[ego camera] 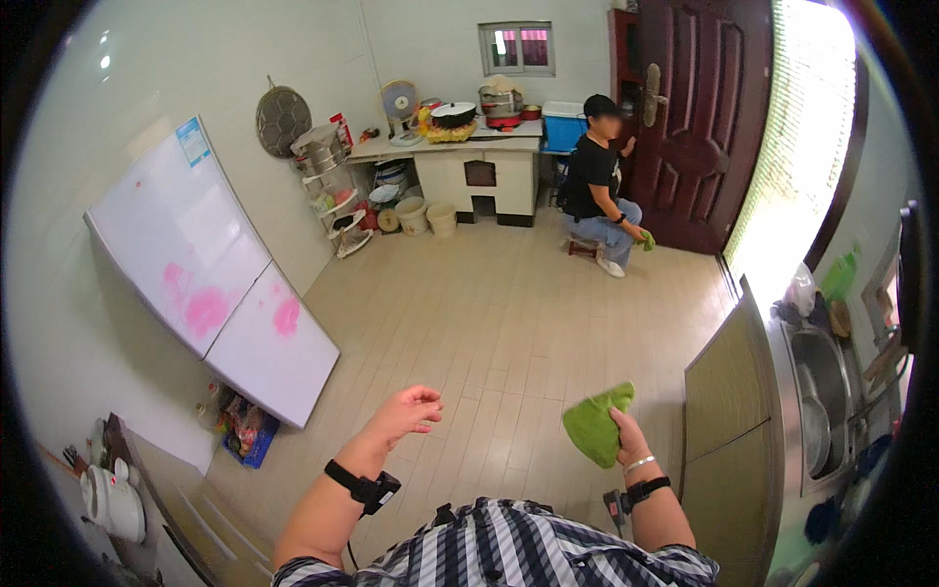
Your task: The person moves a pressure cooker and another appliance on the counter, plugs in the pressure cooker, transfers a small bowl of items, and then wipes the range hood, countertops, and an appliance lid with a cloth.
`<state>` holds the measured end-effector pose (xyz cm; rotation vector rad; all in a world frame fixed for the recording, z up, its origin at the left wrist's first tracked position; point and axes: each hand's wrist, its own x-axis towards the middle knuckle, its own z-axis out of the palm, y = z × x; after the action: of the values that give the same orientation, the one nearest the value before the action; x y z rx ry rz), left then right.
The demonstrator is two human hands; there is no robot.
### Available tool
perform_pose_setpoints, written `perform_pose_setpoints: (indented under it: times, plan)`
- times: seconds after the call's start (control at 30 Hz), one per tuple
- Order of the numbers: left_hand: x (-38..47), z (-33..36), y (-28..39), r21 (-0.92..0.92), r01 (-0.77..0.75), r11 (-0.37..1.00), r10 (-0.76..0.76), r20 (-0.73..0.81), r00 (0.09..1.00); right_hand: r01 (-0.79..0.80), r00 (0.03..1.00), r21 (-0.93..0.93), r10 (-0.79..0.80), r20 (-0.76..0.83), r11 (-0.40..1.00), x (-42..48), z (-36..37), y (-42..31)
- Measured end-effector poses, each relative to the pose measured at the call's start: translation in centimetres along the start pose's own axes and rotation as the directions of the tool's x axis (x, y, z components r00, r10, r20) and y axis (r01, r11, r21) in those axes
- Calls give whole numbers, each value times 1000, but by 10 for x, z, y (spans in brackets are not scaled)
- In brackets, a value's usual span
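My right hand (pixel 628 437) grips a folded green cloth (pixel 596 427) by its edge, and the cloth spreads out to the left of the fingers. Held out over the tiled floor (pixel 484 345), my left hand (pixel 409 415) has nothing in it and its fingers are loosely apart. A black strap with a small device (pixel 380 493) circles my left wrist. Another strapped device (pixel 615 508) sits on my right wrist, beside a silver bangle (pixel 640 464).
A person (pixel 596 172) sits on a low stool (pixel 583 248) by the brown door (pixel 693 139), also holding a green cloth (pixel 645 240). A fridge (pixel 242 293) stands left, with a blue crate (pixel 258 449) near its foot. Cabinets (pixel 722 425) and a sink (pixel 816 400) line the right.
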<state>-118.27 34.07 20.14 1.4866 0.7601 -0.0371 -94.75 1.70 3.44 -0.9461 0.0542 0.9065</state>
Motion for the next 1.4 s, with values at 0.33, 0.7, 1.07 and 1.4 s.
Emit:
perform_pose_setpoints:
  times: [0.33,0.7,1.07,1.4]
  plan:
    - [-51,-9,-3,51,-125,991,125,11,992,-351,795,-44,273,-542,935,-74,-184,120]
    - [-66,33,43,82,-309,948,287,203,936,-378,795,-94,271,-542,921,-61,-170,92]
    - [-82,64,68,439,-365,821,301,209,930,-438,840,-209,316,-442,874,0,-168,86]
    - [-85,69,49,370,-345,862,357,39,933,-379,914,-919,201,-352,114,38,-262,90]
